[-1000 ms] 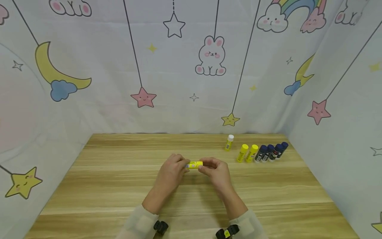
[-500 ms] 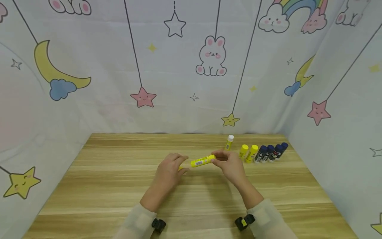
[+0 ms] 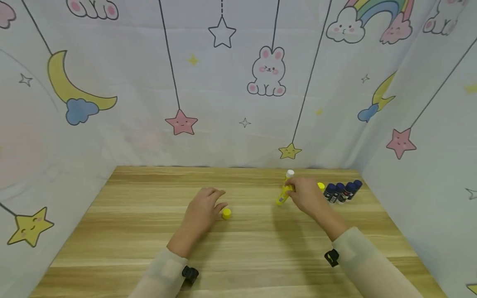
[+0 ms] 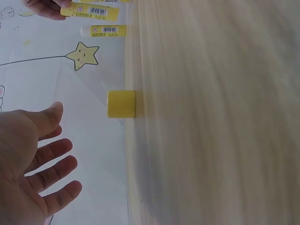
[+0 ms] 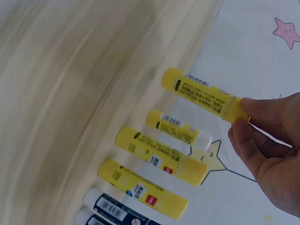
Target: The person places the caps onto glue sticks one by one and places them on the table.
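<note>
Right of centre in the head view, the right hand point(image 3: 306, 195) gripped a yellow glue stick point(image 3: 283, 196) by its top. The left hand point(image 3: 204, 208) lay open, fingers relaxed, beside a yellow cap point(image 3: 226, 213) on the table point(image 3: 130, 231).

Lighting: bright, even, diffuse; no glare. Shadows: soft, faint, on the table point(image 3: 149, 231) beneath the left hand point(image 3: 203, 209) and the right hand point(image 3: 307, 196). Head view: sharp, with wide-angle bending at the edges. Wrist views: wood grain streaked with blur; glue stick point(image 5: 201, 93) at the right fingertips and yellow cap point(image 4: 121, 103) beyond the left fingers reasonably sharp.
</note>
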`<state>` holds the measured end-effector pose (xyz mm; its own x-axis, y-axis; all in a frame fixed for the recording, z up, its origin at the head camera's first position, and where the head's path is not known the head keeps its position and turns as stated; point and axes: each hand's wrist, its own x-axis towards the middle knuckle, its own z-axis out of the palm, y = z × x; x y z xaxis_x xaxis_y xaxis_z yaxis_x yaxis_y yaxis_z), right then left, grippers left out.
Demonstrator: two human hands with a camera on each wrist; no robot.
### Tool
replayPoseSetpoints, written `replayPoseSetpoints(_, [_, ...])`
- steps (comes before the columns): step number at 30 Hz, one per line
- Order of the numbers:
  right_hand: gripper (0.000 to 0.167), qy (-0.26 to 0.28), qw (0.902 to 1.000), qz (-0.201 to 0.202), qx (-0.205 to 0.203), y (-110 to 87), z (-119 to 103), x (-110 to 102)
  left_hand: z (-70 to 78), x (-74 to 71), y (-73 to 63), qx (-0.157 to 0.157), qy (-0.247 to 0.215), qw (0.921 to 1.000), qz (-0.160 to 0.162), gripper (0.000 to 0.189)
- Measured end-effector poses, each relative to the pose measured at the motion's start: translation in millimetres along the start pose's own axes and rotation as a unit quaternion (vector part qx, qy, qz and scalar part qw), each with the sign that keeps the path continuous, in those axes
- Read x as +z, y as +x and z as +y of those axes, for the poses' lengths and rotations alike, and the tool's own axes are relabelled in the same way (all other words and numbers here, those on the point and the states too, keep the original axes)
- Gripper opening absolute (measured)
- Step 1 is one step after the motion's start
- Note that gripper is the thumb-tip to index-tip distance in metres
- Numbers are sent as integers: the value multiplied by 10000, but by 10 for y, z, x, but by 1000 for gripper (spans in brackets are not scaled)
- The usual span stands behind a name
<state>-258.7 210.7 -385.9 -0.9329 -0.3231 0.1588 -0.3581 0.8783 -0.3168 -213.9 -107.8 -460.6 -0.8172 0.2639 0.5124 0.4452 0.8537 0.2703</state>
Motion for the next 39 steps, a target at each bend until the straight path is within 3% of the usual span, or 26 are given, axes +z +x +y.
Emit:
replayPoseSetpoints(10, [29,-806,9958,-424,-128,141,170,-94,-83,-65,-4,-100,84,9999,-93,34])
replayPoseSetpoints(29, [29,-1019,9931,-572,31,190,306,-66,-72,-53,28,-55,-23,9999,-161,33])
replayPoseSetpoints(39, [38,-1069,9940,-182,-115,155,323,-14,16,35,67,-56,-195,9995,-246,34])
